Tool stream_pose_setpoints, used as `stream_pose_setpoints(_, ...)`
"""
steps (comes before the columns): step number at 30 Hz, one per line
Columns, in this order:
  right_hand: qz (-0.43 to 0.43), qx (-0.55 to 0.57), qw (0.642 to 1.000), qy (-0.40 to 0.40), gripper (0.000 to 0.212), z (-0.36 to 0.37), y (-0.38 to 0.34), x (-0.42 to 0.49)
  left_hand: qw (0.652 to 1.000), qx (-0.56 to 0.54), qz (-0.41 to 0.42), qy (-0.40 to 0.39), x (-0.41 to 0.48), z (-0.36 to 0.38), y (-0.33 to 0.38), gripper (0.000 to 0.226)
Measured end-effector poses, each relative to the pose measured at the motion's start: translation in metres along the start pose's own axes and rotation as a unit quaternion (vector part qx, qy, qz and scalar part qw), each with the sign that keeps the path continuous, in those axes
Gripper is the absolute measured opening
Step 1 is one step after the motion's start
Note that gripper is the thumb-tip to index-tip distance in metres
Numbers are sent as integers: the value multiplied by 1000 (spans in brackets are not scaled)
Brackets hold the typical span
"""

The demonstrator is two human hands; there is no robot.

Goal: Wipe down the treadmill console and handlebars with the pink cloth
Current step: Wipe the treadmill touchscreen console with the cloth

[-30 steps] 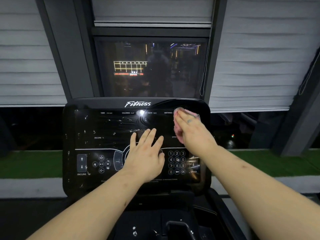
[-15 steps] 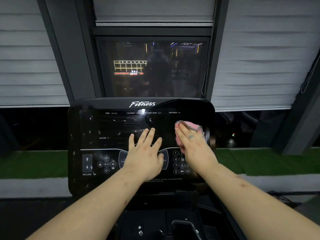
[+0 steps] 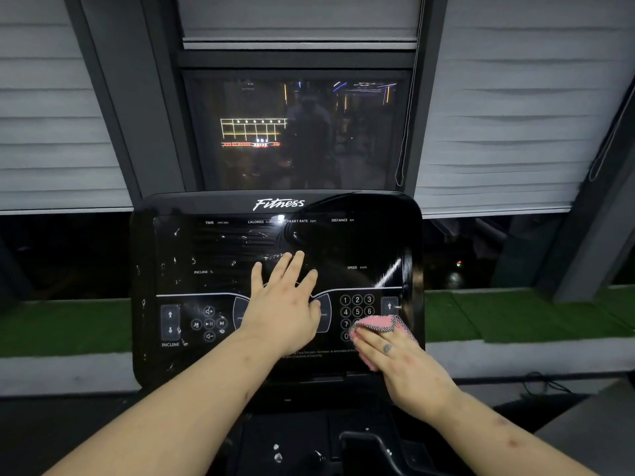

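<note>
Left hand point(image 3: 285, 310) lay flat on the middle of the console point(image 3: 206, 249), fingers straight and spread, holding nothing. Right hand point(image 3: 405, 369) pressed the cloth point(image 3: 381, 322) onto the console's lower right corner, fingers straight on top, over the keypad's point(image 3: 357, 305) bottom rows. Pink fabric poked out past the fingertips. White specks point(image 3: 177, 231) dotted the console's left side.

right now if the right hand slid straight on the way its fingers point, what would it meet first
The right hand points up-left, so its pink cloth would cross the number keypad first, then probably meet the left hand lying flat on the console.
</note>
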State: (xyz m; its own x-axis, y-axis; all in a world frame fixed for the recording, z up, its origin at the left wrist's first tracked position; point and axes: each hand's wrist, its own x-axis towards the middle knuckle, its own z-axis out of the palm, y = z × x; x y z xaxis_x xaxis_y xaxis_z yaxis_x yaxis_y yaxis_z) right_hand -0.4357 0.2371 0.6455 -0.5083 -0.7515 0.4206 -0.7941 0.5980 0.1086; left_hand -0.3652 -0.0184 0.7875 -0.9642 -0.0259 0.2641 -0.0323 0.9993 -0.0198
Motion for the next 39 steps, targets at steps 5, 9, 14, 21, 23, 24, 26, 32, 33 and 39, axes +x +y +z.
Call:
stream_pose_setpoints(5, 4, -14, 1000, -17, 84, -2, -2, -2, 1000, -5, -2, 1, 0, 0, 1, 60)
stream_pose_setpoints(9, 7, 0, 1000, -17, 73, -20, 2, 22, 1000, -8, 0, 5, 2, 1, 0, 59)
stream_pose_setpoints(14, 12, -24, 999, 20, 64, -54, 28, 86, 1000, -7, -1, 5, 2, 1, -1, 59)
stream_pose_setpoints(21, 19, -43, 995, 89, 57, -103, 54, 160, 1000, -15, -4, 8, 1, 1, 0, 59)
stream_pose_setpoints(23, 27, -42, 995, 82, 61, -105, 52, 162, 1000, -17, -3, 10, 1, 1, 0, 59)
stream_pose_setpoints(24, 33, -40, 996, 74, 65, -102, 48, 158, 1000, -19, -4, 11, 2, 2, 1, 59)
stream_pose_setpoints(26, 31, -39, 997, 65, 69, -91, 38, 143, 1000, -20, -5, 12, 1, 2, 1, 59)
stream_pose_setpoints(32, -48, 11, 999, 2, 85, -41, 12, 74, 1000, -19, -1, 13, 1, 2, 0, 59)
stream_pose_setpoints(33, -59, 15, 998, -17, 89, -35, 11, 64, 1000, -18, -1, 12, 1, 1, -1, 58)
stream_pose_setpoints(39, -96, 31, 987, -129, 86, -34, 8, 35, 1000, -18, -1, 14, 1, 2, -1, 57)
